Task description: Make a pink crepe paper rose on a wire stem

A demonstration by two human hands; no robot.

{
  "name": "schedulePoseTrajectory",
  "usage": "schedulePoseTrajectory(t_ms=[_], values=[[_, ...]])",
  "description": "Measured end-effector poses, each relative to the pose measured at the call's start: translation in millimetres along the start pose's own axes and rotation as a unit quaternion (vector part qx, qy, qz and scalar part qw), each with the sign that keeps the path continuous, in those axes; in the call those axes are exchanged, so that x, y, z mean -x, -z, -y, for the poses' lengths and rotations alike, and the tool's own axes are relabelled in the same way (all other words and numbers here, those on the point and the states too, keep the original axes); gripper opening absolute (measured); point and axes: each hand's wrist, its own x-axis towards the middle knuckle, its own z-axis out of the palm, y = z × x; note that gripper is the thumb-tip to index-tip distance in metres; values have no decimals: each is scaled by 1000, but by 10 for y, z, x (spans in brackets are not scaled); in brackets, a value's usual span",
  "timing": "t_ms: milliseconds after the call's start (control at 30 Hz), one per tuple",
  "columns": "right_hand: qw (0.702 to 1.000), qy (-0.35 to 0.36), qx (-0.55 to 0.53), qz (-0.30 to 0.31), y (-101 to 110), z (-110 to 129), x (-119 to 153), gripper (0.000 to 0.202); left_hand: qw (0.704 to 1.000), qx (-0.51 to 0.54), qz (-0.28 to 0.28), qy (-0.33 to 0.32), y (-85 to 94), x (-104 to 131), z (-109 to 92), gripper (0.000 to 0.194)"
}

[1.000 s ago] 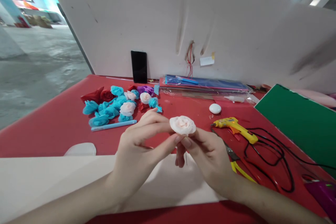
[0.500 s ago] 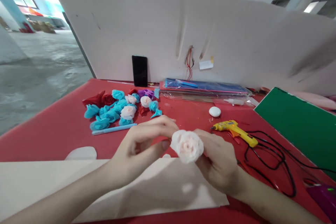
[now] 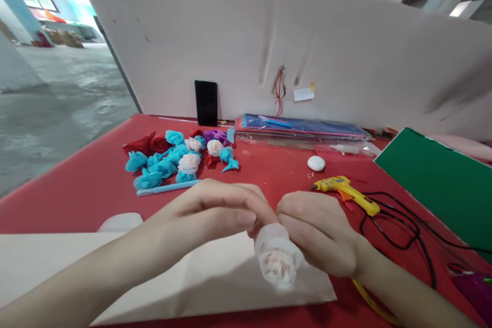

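A pale pink paper rose point(image 3: 277, 259) points down toward me, held between my two hands above a cream paper sheet point(image 3: 215, 287). My right hand point(image 3: 321, 233) is closed around the rose's base, which its fingers hide. The fingers of my left hand point(image 3: 215, 210) are bent together, with thumb and fingertips pressed at the rose's back edge. Beyond my left hand lies a pile of finished paper flowers: blue ones point(image 3: 163, 166), pale pink ones point(image 3: 189, 163), red ones point(image 3: 140, 144) and a purple one point(image 3: 215, 137).
A yellow glue gun point(image 3: 348, 193) with a black cord point(image 3: 418, 236) lies to the right, near a white egg-shaped object point(image 3: 316, 163). Farther right leans a green board point(image 3: 442, 184). At the back are a phone point(image 3: 206, 103) and plastic-wrapped sheets point(image 3: 303, 128). A blue pen-like stick point(image 3: 167, 188) lies before the flowers.
The rose has tipped forward and moved lower, its face now toward me and down. My left fingers have come over to its back edge, and my right hand has turned knuckles up.
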Motion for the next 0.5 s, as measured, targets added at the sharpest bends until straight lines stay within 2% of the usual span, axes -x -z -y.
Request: schedulePoseTrajectory(t_ms=[233,500], values=[[1000,-3,13,-11,5,-9,11,28,998,-15,-29,45,-34,17,-75,24],[1000,3,26,-9,-5,-13,43,29,996,-51,-51,52,-64,60,-70,29]])
